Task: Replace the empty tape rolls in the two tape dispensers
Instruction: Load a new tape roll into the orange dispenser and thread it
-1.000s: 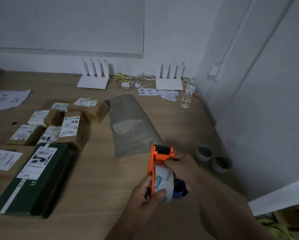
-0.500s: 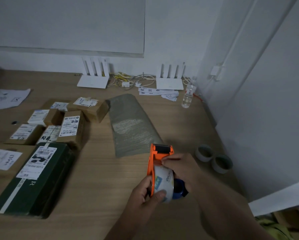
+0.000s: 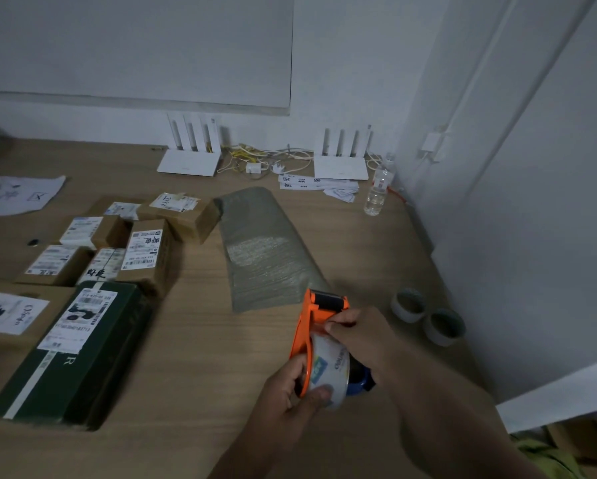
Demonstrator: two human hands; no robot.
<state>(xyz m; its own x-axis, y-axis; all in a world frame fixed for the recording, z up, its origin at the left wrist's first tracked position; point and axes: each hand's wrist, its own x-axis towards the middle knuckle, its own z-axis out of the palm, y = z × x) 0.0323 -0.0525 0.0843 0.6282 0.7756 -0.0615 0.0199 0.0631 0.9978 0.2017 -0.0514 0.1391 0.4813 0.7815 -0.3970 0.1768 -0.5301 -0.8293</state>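
Left hand (image 3: 285, 387) gripped tape roll (image 3: 329, 368) in orange dispenser (image 3: 310, 311), right hand (image 3: 359, 337) pinched its tape, green box (image 3: 93, 368) marked "R" left of dispenser.

Gripping the orange tape dispenser (image 3: 319, 316) from its left and near side with the left hand (image 3: 288, 392), thumb pressed flat across its near end, fingers curled behind its frame. Reaching over the dispenser's right side with the right hand (image 3: 361, 337), fingertips (image 3: 335, 324) pinched together at its frame just below its far end. Both forearms bare, entering from the dispenser's near side: left steep from below, right slanting in from the lower right.
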